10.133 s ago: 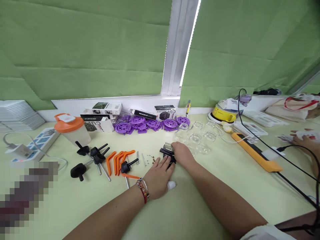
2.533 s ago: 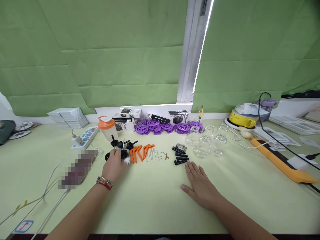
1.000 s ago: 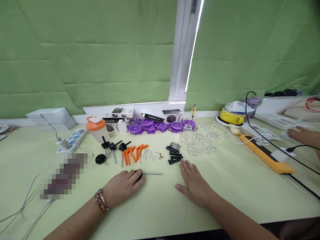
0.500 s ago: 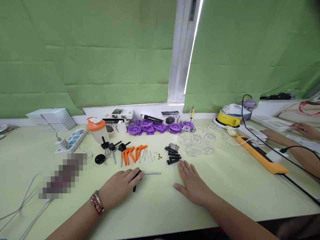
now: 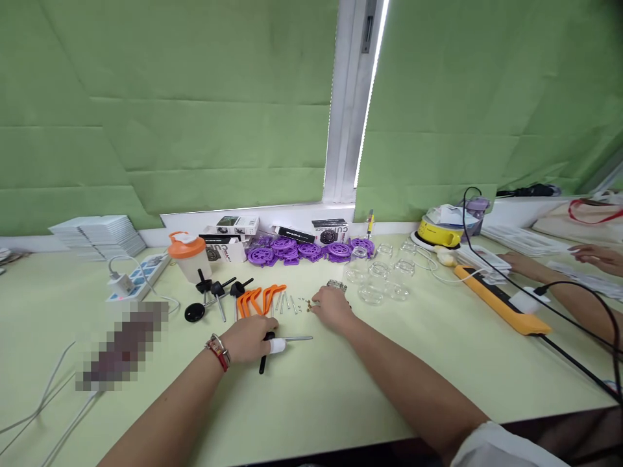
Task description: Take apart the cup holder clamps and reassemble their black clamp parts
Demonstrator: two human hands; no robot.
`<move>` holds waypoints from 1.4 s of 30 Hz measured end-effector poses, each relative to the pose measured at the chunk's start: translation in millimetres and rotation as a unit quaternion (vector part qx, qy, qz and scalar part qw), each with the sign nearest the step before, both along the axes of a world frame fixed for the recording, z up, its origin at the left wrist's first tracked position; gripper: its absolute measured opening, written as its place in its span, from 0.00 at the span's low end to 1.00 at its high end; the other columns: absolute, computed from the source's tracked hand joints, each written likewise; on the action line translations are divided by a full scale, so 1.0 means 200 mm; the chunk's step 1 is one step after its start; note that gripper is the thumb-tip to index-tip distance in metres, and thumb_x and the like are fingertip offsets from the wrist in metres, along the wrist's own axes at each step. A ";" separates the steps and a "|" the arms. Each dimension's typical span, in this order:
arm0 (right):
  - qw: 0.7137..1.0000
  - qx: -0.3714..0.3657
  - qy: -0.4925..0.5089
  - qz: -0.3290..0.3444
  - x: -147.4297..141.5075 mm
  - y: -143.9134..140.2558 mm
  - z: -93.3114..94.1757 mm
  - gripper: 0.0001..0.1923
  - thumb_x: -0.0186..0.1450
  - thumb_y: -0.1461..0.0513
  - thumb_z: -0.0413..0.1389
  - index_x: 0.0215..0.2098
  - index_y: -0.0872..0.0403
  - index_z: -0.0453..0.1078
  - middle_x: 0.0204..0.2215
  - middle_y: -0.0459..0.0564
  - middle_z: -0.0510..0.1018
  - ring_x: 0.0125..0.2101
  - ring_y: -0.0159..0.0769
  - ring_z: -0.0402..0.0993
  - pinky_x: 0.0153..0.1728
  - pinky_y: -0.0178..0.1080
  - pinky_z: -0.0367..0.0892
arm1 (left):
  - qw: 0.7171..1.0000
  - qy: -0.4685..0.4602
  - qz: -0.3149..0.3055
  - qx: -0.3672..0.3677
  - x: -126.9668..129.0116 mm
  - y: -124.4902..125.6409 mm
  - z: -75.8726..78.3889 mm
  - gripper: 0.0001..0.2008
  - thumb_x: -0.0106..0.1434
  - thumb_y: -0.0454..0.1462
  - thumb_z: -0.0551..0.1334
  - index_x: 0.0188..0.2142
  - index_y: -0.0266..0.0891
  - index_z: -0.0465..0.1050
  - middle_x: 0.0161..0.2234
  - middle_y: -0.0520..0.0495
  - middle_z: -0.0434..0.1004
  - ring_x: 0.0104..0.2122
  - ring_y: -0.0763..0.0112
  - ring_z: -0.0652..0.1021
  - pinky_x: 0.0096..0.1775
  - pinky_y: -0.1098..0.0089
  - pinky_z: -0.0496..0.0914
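My left hand (image 5: pixel 248 338), with a bracelet at the wrist and a white bandage on the thumb, is closed on a black knob with a metal rod (image 5: pixel 298 338) that lies on the green table (image 5: pixel 341 395). My right hand (image 5: pixel 331 305) reaches forward and rests, fingers down, over the small black pieces, which it hides. Springs (image 5: pixel 337 284) lie just beyond it and tiny brass bits (image 5: pixel 305 303) just to its left. Orange curved pieces (image 5: pixel 256 298) and loose metal pins (image 5: pixel 285 301) lie beyond my left hand.
More black knobs with rods (image 5: pixel 217 290), an orange-lidded shaker (image 5: pixel 186 257), boxes (image 5: pixel 228 228), purple wheels (image 5: pixel 292 249) and glass jars (image 5: pixel 379 280) line the back. A white power strip (image 5: pixel 139 275) sits left, an orange one (image 5: pixel 491 298) right. A co-worker's arm (image 5: pixel 559 292) works at the right.
My right hand has left the table in front of me and gone forward onto the black pieces. My left hand has stayed on the knobbed rod. The camera has drifted slightly.
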State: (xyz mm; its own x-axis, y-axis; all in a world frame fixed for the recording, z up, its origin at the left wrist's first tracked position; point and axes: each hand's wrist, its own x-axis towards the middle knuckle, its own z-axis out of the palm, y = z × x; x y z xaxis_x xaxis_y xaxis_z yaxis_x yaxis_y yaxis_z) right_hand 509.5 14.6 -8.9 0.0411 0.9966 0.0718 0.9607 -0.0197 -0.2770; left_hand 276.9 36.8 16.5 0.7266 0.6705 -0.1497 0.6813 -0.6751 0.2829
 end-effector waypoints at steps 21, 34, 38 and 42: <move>0.910 0.023 0.411 -0.055 0.02 -0.19 -0.03 0.06 0.57 0.62 0.54 0.32 0.56 0.70 0.24 0.47 0.74 0.23 0.30 0.67 0.26 0.34 0.61 | 0.977 -0.188 0.049 -0.084 -0.02 -0.02 -0.15 0.14 0.53 0.47 0.61 0.33 0.39 0.66 0.27 0.53 0.65 0.26 0.72 0.66 0.27 0.73 0.60; 0.774 -0.037 0.628 -0.077 0.00 -0.25 -0.15 0.10 0.48 0.62 0.59 0.29 0.57 0.68 0.21 0.45 0.74 0.17 0.24 0.61 0.17 0.30 0.55 | 0.972 -0.220 -0.001 -0.081 0.02 -0.01 -0.20 0.14 0.56 0.44 0.59 0.38 0.38 0.71 0.30 0.50 0.70 0.29 0.71 0.68 0.31 0.71 0.64; 0.776 -0.045 0.623 -0.083 0.00 -0.26 -0.14 0.10 0.49 0.61 0.60 0.28 0.57 0.68 0.22 0.46 0.74 0.17 0.24 0.61 0.17 0.30 0.56 | 0.973 -0.217 -0.008 -0.075 0.02 -0.01 -0.20 0.14 0.57 0.44 0.58 0.38 0.38 0.72 0.31 0.49 0.71 0.29 0.70 0.69 0.32 0.71 0.65; 0.780 -0.045 0.620 -0.079 0.00 -0.26 -0.14 0.08 0.50 0.62 0.59 0.28 0.57 0.68 0.20 0.43 0.71 0.18 0.23 0.60 0.18 0.30 0.56 | 0.973 -0.219 -0.005 -0.078 0.02 -0.01 -0.20 0.14 0.57 0.45 0.58 0.38 0.38 0.72 0.30 0.49 0.71 0.29 0.71 0.69 0.31 0.72 0.65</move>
State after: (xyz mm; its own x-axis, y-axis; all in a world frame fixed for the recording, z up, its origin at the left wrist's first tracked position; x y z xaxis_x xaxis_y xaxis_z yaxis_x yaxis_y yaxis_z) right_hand 508.7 -36.6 -36.9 0.1467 0.9707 -0.1906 -0.0603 -0.1835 -0.9812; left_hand 281.2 34.9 -24.1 0.7499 0.6570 0.0775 0.4655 -0.6073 0.6438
